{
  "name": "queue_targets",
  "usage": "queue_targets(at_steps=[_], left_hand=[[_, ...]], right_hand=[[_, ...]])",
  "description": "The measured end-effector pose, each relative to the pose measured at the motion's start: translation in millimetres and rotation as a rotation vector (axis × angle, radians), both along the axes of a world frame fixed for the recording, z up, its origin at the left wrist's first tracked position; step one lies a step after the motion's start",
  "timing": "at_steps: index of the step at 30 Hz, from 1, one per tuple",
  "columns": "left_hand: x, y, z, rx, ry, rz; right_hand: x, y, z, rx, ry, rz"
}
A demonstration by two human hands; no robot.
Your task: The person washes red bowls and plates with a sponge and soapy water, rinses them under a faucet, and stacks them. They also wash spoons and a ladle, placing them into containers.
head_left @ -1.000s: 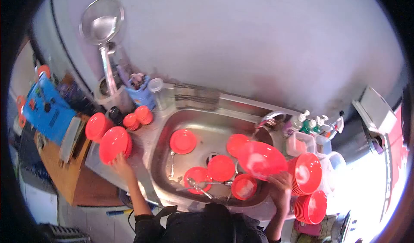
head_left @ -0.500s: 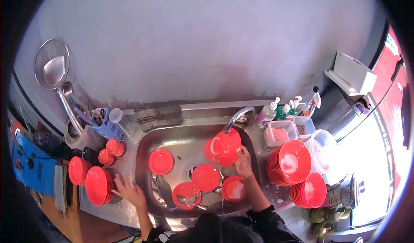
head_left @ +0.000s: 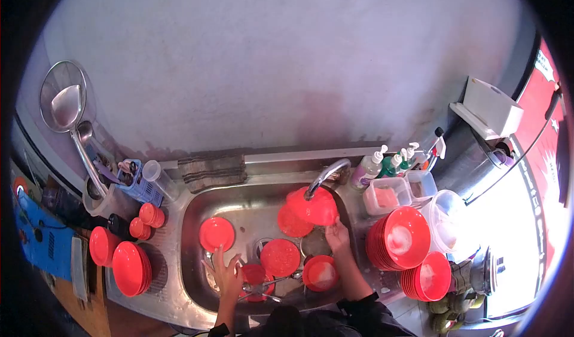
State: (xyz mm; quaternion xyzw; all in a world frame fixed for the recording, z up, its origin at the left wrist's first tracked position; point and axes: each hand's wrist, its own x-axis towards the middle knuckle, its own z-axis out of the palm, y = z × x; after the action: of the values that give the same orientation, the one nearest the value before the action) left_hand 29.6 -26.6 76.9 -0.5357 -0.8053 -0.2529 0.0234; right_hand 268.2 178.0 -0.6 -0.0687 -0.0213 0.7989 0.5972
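Note:
My right hand (head_left: 338,235) grips the edge of a red bowl (head_left: 313,204), tilted under the curved faucet (head_left: 327,175). My left hand (head_left: 225,275) is over the left part of the sink (head_left: 192,277), fingers spread and holding nothing, just below a small red plate (head_left: 217,234). Inside the sink are another red plate (head_left: 280,257), a soapy red bowl (head_left: 320,273), a red dish under the faucet (head_left: 293,220) and a red bowl with spoons (head_left: 256,277), partly hidden by my left hand.
Stacked red bowls stand on the left drainboard (head_left: 131,269); soapy stacks (head_left: 405,238) stand on the right. Behind these are soap bottles (head_left: 368,168) and plastic tubs (head_left: 385,196). A blue basket (head_left: 135,184) and a large strainer (head_left: 63,96) are at the left. A cloth (head_left: 211,171) lies behind the sink.
My left hand has moved right, from beside the left bowl stack to over the sink. The bowl in my right hand has tilted under the faucet. The view has shifted slightly.

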Motion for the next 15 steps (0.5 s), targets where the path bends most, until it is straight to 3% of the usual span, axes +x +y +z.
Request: queue_targets(at_steps=[3, 6, 10, 12, 15], left_hand=[[-3, -4, -6, -0.003, -0.015, 0.038], [-2, -5, -2, 0.008, -0.021, 0.052], [-3, -4, -3, -0.016, -0.019, 0.056], [-3, -4, -6, -0.015, -0.054, 0.019], [-2, -2, -7, -0.027, -0.064, -0.006]], right_hand=[[-3, -6, 13, -0.212, -0.153, 0.073], [-6, -6, 14, -0.046, -0.127, 0.195], [-15, -9, 29, -0.048, -0.244, 0.170], [-18, -8, 30, -0.069, -0.144, 0.407], [-24, -13, 39, -0.072, -0.200, 0.427]])
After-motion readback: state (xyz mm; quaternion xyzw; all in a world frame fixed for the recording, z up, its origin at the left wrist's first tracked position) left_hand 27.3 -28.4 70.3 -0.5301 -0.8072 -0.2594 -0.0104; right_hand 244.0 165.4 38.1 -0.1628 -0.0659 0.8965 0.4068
